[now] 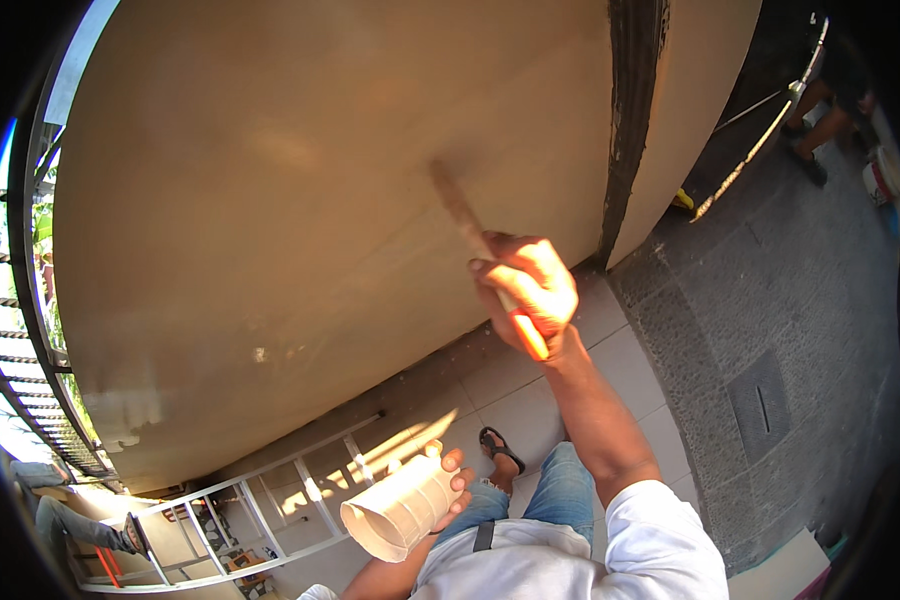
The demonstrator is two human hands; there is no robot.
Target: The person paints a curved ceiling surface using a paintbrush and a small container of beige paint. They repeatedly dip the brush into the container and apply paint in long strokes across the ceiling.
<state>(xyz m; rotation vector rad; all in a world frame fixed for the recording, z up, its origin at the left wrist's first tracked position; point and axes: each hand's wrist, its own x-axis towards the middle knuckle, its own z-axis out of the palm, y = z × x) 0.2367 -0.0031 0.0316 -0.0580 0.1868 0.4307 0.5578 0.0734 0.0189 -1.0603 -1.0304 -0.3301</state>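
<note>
My right hand (pixel 530 285) is closed round the handle of a paintbrush (pixel 460 210). The brush slants up and left, its far end at the beige wall (pixel 270 250), blurred there. An orange butt end of the handle sticks out below my palm. Lower down, my left hand (pixel 455 490) grips a cream-coloured ribbed cup (pixel 395 510) from its right side. The cup is tilted, with its wide mouth toward the lower left. What it contains cannot be made out.
A metal ladder (pixel 260 510) lies across the lower left, near another person's leg (pixel 80 525). A dark vertical strip (pixel 630 120) divides the wall. Grey paving (pixel 760 290) spreads to the right, with a pole (pixel 765 130) and a bucket (pixel 882 178) near another person's legs (pixel 820 130).
</note>
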